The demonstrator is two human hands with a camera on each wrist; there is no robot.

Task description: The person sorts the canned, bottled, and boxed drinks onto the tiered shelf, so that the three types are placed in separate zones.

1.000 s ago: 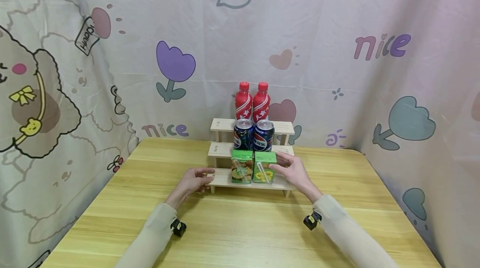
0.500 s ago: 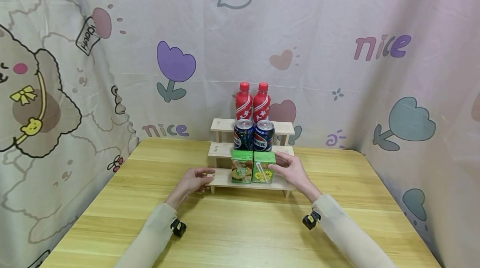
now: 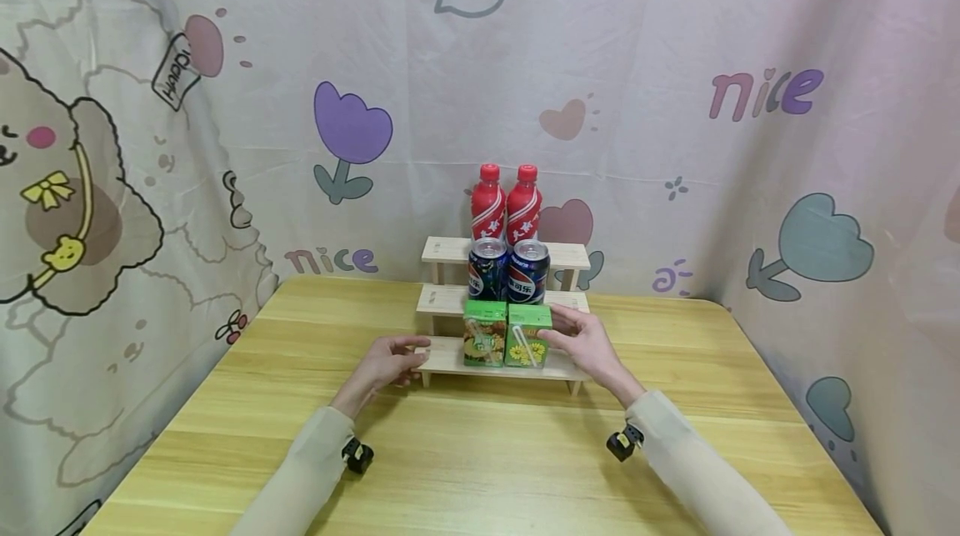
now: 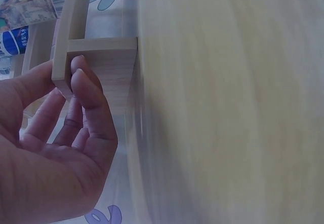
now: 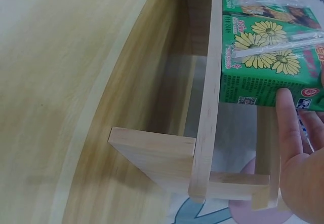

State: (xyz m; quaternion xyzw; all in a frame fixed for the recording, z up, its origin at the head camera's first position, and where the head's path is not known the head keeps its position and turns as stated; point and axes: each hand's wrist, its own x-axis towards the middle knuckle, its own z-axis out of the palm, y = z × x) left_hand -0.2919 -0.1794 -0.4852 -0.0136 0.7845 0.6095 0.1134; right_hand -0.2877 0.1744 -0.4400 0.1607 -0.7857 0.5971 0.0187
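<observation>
A three-step wooden shelf point(image 3: 446, 355) stands on the table. My left hand point(image 3: 387, 366) pinches the left end of its lowest step, thumb on top and fingertips underneath, as the left wrist view shows. On that step are two green drink cartons side by side. My right hand point(image 3: 588, 344) holds the right carton point(image 3: 528, 336), which has yellow flowers and a straw, by its right side. In the right wrist view one fingertip point(image 5: 284, 96) lies against the carton's side. The left carton point(image 3: 484, 334) stands close beside it.
Two blue soda cans point(image 3: 528, 272) stand on the middle step, and two red bottles point(image 3: 523, 204) on the top one. A patterned cloth point(image 3: 637, 36) hangs behind the table point(image 3: 480, 461) and along its sides.
The right carton has shifted very slightly left toward the other carton, my right hand moving with it. My left hand has stayed at the shelf's end.
</observation>
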